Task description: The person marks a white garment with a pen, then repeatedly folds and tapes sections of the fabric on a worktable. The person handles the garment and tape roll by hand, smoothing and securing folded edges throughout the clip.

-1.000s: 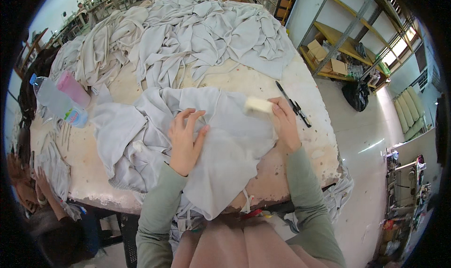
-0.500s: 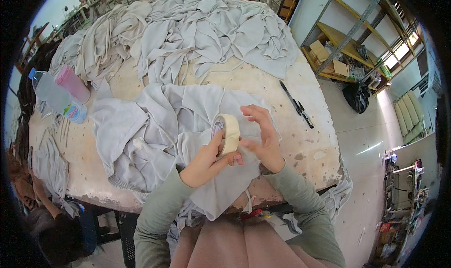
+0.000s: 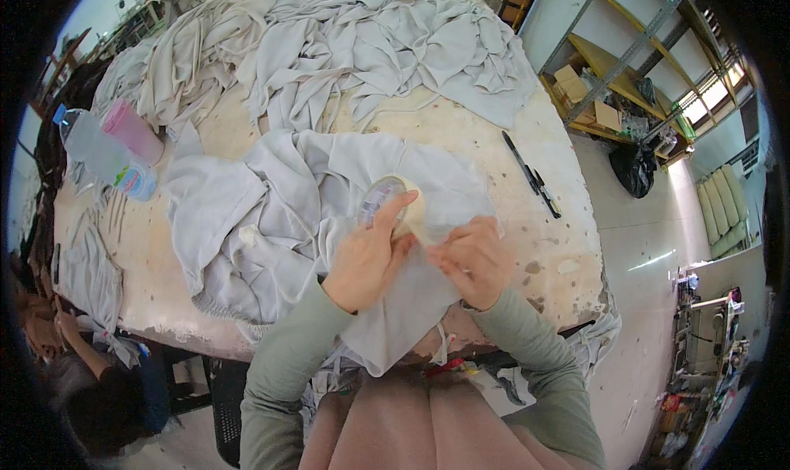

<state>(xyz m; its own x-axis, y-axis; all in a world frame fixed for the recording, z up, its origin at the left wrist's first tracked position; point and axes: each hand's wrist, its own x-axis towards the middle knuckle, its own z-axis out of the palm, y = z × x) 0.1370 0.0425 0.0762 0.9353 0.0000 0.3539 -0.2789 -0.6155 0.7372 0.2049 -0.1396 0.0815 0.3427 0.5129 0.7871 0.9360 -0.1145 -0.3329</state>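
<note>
My left hand (image 3: 367,260) is wrapped round a roll of cream masking tape (image 3: 415,211), with the fingers partly through its ring. Close to the roll's right side, my right hand (image 3: 475,260) is closed in a pinch on what looks like the tape's loose end; motion blurs the fingertips. Both hands are above a light grey garment (image 3: 300,182) spread in folds on the table, its gathered elastic edge at the near left.
A large heap of grey fabric (image 3: 370,50) covers the table's far side. Black pens (image 3: 531,174) lie at the right. A water bottle (image 3: 107,161) and a pink cup (image 3: 136,132) stand at the left. Another person (image 3: 90,371) is at the lower left.
My right hand has gone from spread fingers to a pinch beside the roll. My left hand has turned the roll, its ring now facing more up and left.
</note>
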